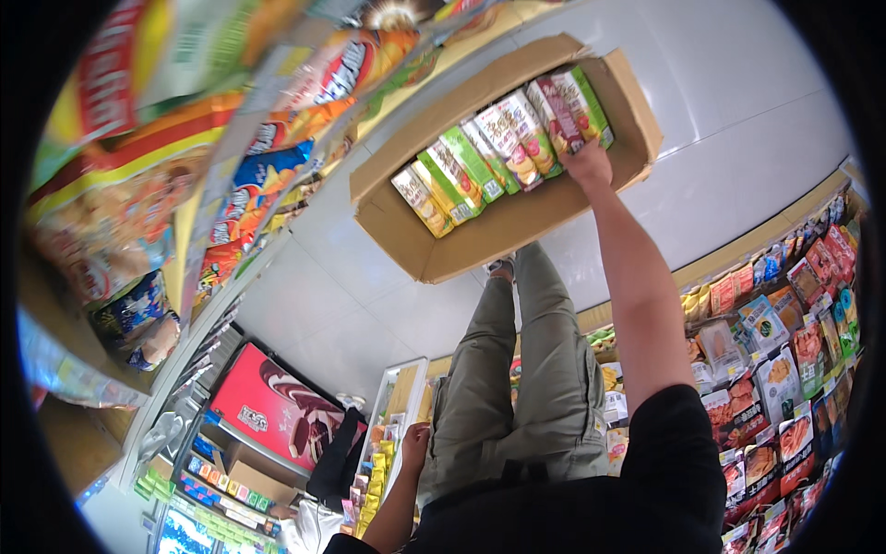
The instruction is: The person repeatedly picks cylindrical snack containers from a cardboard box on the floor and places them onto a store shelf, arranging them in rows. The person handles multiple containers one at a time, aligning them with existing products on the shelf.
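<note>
An open cardboard box [471,251] lies before me on the floor, holding a row of several snack cartons [509,142] in white, green, yellow and dark red. My right hand [588,166] reaches over its near side and grips the lower end of a dark-red snack carton [557,114] near the row's right end; some of its fingertips are hidden. My left hand [415,447] hangs low beside my left thigh, close to a narrow display rack [408,388]. Its fingers look partly curled and nothing shows in them, but their exact pose is unclear.
Shelves with bagged chips [239,201] rise close on the left. Hanging packaged snacks [775,388] line the right side. At lower left are a red ice-cream freezer panel [277,408], a stocked counter shelf [235,502] and another person in a white top [311,526].
</note>
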`<state>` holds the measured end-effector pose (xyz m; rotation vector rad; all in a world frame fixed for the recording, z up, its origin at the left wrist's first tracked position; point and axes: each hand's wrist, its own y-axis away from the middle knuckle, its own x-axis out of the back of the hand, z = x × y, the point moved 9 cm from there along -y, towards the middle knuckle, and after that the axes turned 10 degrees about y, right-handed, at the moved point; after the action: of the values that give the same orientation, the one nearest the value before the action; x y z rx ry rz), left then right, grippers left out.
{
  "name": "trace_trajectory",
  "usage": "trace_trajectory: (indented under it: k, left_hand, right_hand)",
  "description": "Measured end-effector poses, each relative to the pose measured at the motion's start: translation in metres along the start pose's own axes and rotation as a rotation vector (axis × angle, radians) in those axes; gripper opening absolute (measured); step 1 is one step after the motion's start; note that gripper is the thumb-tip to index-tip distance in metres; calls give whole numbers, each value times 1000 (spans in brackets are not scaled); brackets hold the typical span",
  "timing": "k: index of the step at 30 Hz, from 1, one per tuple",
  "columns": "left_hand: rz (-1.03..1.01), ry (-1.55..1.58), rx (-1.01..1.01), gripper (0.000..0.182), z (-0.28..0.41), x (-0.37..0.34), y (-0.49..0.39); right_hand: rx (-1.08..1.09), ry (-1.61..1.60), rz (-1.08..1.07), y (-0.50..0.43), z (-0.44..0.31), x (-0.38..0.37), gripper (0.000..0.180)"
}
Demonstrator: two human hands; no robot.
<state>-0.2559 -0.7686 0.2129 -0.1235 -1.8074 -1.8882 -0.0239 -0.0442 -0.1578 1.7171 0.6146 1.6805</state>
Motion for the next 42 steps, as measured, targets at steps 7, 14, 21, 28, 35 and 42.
trace_trajectory:
  k: [7, 14, 21, 28, 35, 42]
  left_hand:
    - [38, 194, -92, 23, 77, 9, -9]
    - [-272, 531, -424, 31, 281, -28, 3]
    - [-317, 632, -610, 87, 479, -45, 106]
    - [-380, 923, -615, 62, 495, -3, 180]
    - [-356, 1037, -820, 29, 481, 56, 235]
    - [-206, 1127, -956, 48, 479, 95, 270]
  right_hand:
    - [177, -673, -219, 105, 5, 45, 44]
    - [184, -940, -546, 307, -13, 109, 53]
    - [371, -999, -747, 487, -48, 167, 56]
    - [823, -712, -412, 597, -87, 225, 78]
    - [1004, -484, -289, 654, -113, 265, 85]
    - [1146, -340, -283, 686, -139, 296, 98]
